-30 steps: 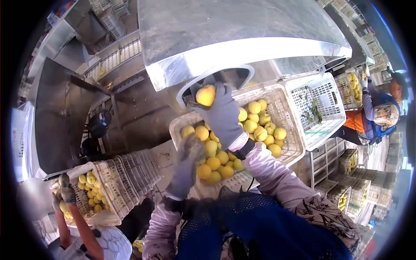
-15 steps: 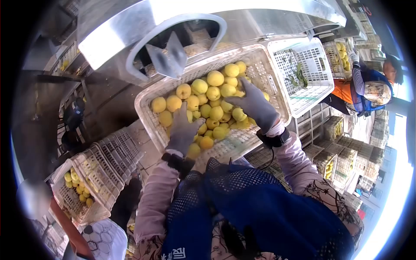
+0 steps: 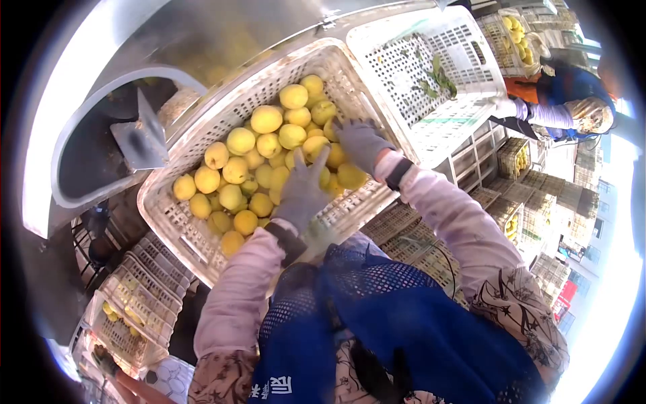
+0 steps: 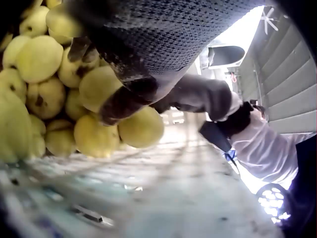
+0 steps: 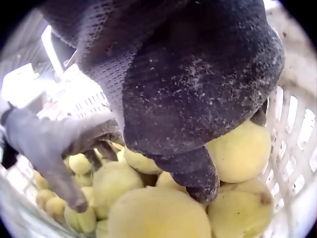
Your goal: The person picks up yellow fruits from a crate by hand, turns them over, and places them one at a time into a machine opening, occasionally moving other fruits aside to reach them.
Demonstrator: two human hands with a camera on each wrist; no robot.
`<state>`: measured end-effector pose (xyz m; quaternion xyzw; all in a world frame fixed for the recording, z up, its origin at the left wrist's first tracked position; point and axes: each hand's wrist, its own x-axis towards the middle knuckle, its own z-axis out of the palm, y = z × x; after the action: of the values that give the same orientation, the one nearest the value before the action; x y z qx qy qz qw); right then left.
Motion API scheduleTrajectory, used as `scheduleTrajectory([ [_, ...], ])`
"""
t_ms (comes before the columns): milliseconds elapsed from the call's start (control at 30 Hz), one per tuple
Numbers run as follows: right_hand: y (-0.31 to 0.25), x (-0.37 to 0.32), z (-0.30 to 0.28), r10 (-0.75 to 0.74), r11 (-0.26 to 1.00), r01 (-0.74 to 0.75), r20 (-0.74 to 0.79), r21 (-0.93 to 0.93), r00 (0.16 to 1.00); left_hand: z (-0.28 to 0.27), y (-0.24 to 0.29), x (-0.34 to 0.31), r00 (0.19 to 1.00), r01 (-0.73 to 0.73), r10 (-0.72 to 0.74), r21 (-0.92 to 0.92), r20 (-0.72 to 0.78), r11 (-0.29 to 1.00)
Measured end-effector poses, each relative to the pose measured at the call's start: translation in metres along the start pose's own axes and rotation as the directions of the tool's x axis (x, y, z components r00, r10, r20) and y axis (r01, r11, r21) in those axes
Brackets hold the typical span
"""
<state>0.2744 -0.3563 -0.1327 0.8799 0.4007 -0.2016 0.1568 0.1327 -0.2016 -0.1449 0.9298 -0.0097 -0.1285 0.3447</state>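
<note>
Yellow peaches (image 3: 267, 119) fill much of a white perforated crate (image 3: 176, 232). My gloved left hand (image 3: 304, 194) lies over the near part of the pile, fingers spread and pointing away. In the left wrist view its thumb touches a peach (image 4: 100, 88) near the crate wall. My gloved right hand (image 3: 363, 143) reaches down at the crate's right end, fingers spread against the fruit. Seen from the right wrist, its thumb extends beside a pale yellow peach (image 5: 240, 151); its other fingers are mostly hidden behind the palm.
A metal machine with a round-edged opening (image 3: 101, 135) stands at the left. Beside the peach crate, a second white crate (image 3: 464, 60) holds some green leaves (image 3: 439, 75). Stacked crates (image 3: 145, 286) stand lower left. Another person (image 3: 572, 94) works at upper right.
A second ago my right hand held a peach at the machine's opening; then it came back over the crate. Both hands have moved deeper among the peaches, and the view has swung to the right.
</note>
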Motion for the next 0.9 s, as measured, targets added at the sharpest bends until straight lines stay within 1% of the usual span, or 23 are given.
scheduleTrajectory([
  [67, 0.002, 0.019, -0.009, -0.086, 0.990, 0.104, 0.164, -0.101, 0.983, 0.006, 0.013, 0.017, 0.986, 0.163, -0.165, -0.084, -0.019, 0.983],
  [100, 0.009, 0.016, -0.014, -0.079, 0.994, 0.070, 0.116, 0.082, 0.990, 0.007, 0.016, 0.025, 0.986, 0.164, -0.166, -0.081, -0.023, 0.983],
  [133, 0.012, 0.015, -0.029, -0.083, 0.994, 0.073, 0.116, 0.085, 0.990, 0.001, 0.023, 0.030, 0.972, 0.235, -0.234, -0.064, 0.030, 0.970],
  [200, 0.016, 0.020, -0.052, -0.152, 0.970, 0.042, 0.468, 0.237, 0.871, -0.003, 0.026, 0.032, 0.950, 0.307, -0.303, -0.045, 0.076, 0.951],
  [233, 0.017, 0.012, -0.052, -0.154, 0.971, 0.047, 0.466, 0.234, 0.871, -0.007, 0.019, 0.029, 0.954, 0.301, -0.299, -0.117, 0.033, 0.946],
  [300, 0.022, -0.010, -0.053, -0.145, 0.816, -0.079, 0.336, 0.572, 0.931, -0.017, 0.016, 0.027, 0.956, 0.285, -0.294, -0.192, -0.019, 0.939],
  [333, 0.028, -0.008, -0.041, -0.147, 0.821, -0.071, 0.330, 0.567, 0.933, -0.028, 0.019, 0.025, 0.954, 0.298, -0.290, -0.143, 0.075, 0.944],
  [367, 0.032, -0.003, -0.017, -0.228, 0.779, -0.009, 0.297, 0.626, 0.927, -0.034, 0.022, 0.020, 0.941, 0.312, -0.293, -0.093, 0.172, 0.946],
  [400, 0.033, 0.002, -0.001, -0.308, 0.728, 0.052, 0.259, 0.683, 0.915, -0.031, 0.025, 0.015, 0.940, 0.318, -0.300, -0.094, 0.164, 0.943],
  [467, 0.031, 0.007, 0.002, -0.295, 0.724, 0.050, 0.243, 0.688, 0.924, -0.019, 0.030, 0.008, 0.922, 0.382, -0.357, -0.222, 0.147, 0.897],
  [500, 0.030, 0.011, 0.003, -0.276, 0.719, 0.041, 0.231, 0.694, 0.933, -0.008, 0.024, 0.006, 0.923, 0.381, -0.358, -0.220, 0.138, 0.898],
  [533, 0.036, 0.015, 0.018, -0.277, 0.719, 0.045, 0.226, 0.694, 0.934, 0.007, 0.014, 0.004, 0.923, 0.378, -0.360, -0.485, 0.134, 0.789],
  [567, 0.046, 0.020, 0.043, -0.428, 0.656, 0.327, -0.020, 0.680, 0.903, 0.015, 0.008, 0.002, 0.924, 0.341, -0.361, -0.710, 0.130, 0.616],
  [600, 0.051, 0.021, 0.058, -0.557, 0.553, 0.579, -0.252, 0.599, 0.792, 0.016, 0.010, -0.002, 0.923, 0.342, -0.361, -0.709, 0.131, 0.617],
  [633, 0.047, 0.014, 0.050, -0.556, 0.552, 0.580, -0.253, 0.599, 0.792, 0.013, 0.014, -0.005, 0.917, 0.267, -0.365, -0.929, 0.162, 0.258],
  [667, 0.044, 0.009, 0.032, -0.517, 0.482, 0.405, -0.121, 0.777, 0.847, 0.006, 0.017, -0.003, 0.917, 0.141, -0.354, -0.980, 0.184, -0.144],
  [700, 0.041, 0.008, 0.019, -0.494, 0.390, 0.196, 0.025, 0.900, 0.869, -0.001, 0.018, 0.001, 0.919, 0.134, -0.353, -0.981, 0.175, -0.138],
  [733, 0.038, 0.012, 0.026, -0.494, 0.389, 0.198, 0.022, 0.900, 0.869, -0.007, 0.020, 0.001, 0.902, 0.077, -0.401, -0.974, 0.159, -0.213],
  [767, 0.034, 0.019, 0.038, -0.565, 0.339, 0.357, -0.115, 0.870, 0.817, -0.010, 0.019, 0.002, 0.881, 0.016, -0.450, -0.959, 0.147, -0.282],
  [800, 0.030, 0.025, 0.050, -0.628, 0.276, 0.505, -0.244, 0.818, 0.739, -0.010, 0.002, -0.001, 0.879, 0.015, -0.454, -0.960, 0.146, -0.280],
  [833, 0.019, 0.023, 0.047, -0.586, 0.314, 0.542, -0.290, 0.780, 0.757, -0.006, -0.029, -0.009, 0.955, 0.065, -0.286, -0.885, -0.079, 0.460],
  [867, 0.011, 0.023, 0.040, -0.591, 0.307, 0.549, -0.297, 0.777, 0.750, -0.016, -0.039, -0.014, 0.993, -0.034, -0.004, -0.323, -0.116, 0.946],
  [900, 0.004, 0.027, 0.031, -0.572, 0.357, 0.538, -0.277, 0.764, 0.772, -0.023, -0.043, -0.024, 0.995, -0.073, 0.053, -0.245, -0.087, 0.967],
])
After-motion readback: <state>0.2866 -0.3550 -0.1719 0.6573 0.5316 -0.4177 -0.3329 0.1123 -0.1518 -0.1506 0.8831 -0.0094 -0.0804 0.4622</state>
